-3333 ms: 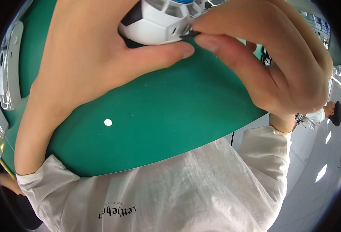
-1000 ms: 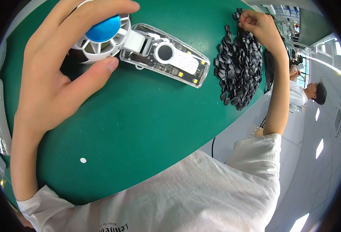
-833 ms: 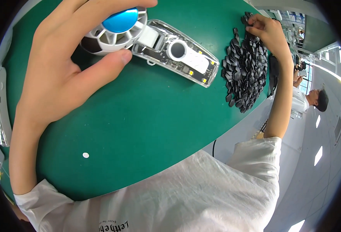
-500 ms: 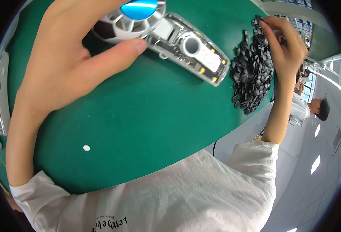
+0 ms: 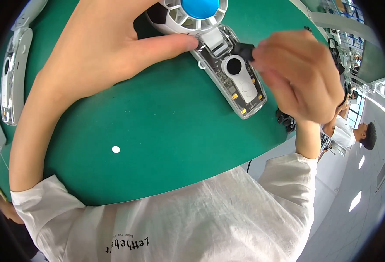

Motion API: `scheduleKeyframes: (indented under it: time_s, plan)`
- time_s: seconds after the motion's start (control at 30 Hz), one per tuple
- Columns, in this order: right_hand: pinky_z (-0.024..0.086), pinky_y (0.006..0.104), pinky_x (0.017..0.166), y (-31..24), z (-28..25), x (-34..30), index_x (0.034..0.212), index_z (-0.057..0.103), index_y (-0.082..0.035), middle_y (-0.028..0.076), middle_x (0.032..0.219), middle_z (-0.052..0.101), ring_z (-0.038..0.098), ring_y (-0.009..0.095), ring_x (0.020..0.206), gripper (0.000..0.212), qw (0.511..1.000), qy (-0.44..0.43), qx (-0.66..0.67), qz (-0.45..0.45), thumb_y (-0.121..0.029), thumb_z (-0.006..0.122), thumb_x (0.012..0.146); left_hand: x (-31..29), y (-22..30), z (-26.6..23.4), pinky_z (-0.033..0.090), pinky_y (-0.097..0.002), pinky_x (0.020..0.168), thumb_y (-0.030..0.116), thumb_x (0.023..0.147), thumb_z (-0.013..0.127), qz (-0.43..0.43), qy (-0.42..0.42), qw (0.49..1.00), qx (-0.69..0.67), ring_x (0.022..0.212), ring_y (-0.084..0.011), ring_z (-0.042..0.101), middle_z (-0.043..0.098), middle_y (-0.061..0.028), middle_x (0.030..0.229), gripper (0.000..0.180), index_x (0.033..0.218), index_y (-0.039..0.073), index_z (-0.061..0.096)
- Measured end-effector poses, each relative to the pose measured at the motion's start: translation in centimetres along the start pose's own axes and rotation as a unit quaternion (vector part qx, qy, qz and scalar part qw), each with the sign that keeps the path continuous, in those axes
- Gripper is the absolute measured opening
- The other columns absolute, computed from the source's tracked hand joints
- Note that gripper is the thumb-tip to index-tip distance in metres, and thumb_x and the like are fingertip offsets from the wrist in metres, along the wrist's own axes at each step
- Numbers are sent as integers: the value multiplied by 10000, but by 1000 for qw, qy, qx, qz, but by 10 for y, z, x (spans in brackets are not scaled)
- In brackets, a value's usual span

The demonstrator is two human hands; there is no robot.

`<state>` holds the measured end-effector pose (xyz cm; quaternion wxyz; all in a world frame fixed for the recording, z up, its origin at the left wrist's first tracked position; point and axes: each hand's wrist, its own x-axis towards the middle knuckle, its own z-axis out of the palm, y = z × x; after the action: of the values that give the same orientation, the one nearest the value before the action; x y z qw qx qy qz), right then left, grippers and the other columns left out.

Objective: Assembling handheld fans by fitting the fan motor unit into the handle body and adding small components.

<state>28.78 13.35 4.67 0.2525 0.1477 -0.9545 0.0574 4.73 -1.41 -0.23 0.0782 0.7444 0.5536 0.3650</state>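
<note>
A small hand fan (image 5: 227,61) lies on the green table (image 5: 157,131). Its round white head has a blue centre cap, and its clear handle shows a white inner board with a black button. My left hand (image 5: 105,52) grips the fan's head, thumb pressed against the neck. Over the handle's right side, my right hand (image 5: 301,78) pinches a small black part (image 5: 244,50) that touches the handle near the neck. Beyond that hand, a few black parts of the pile (image 5: 286,120) peek out at the table's right edge.
Several clear fan handle shells (image 5: 11,78) lie in a row along the table's left edge. A tiny white dot (image 5: 116,149) sits on the green surface. Another person (image 5: 349,131) sits beyond the table at the right.
My right hand left the pile of black parts and came back to the fan handle with one black part. My left hand turned the fan so its handle points toward me.
</note>
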Motion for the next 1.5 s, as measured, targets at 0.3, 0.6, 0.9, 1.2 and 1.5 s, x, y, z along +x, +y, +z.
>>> scheduleKeyframes:
  time_s: [0.3,0.6,0.9,1.2,1.5]
  plan:
    - [480,300,536,-29,4,28,841,682,-7,113,750,648,622,222,593,191,989,-63,-52,123,41,813,711,13,19,21,549,-379,844,167,762,845,-14,-24,999,-34,1035,-329,645,599,-186,1188,632,1339,66,607]
    - [516,283,562,-11,17,-3,860,727,27,116,812,695,660,218,667,247,998,24,-55,9,103,822,644,9,21,25,547,-392,856,162,772,830,-21,-37,996,-77,1049,-347,634,563,-191,1221,660,1375,93,570]
    - [515,271,565,-24,11,-4,868,733,15,110,833,690,655,216,656,236,995,2,-100,-30,97,814,662,12,24,17,547,-403,854,167,784,819,-21,-48,994,-97,1043,-360,628,538,-196,1238,674,1397,119,544]
    - [467,251,550,-31,4,7,865,724,19,88,824,690,616,146,637,190,991,-31,-65,110,102,807,715,11,25,21,546,-415,817,221,794,822,2,-26,996,-89,999,-371,634,540,-213,1220,660,1387,119,549]
    - [394,232,513,-29,7,2,864,720,15,68,789,674,567,105,601,165,988,-4,-60,142,97,800,745,15,33,30,545,-402,791,294,807,826,5,-7,999,-53,983,-363,639,558,-190,1149,662,1382,115,551]
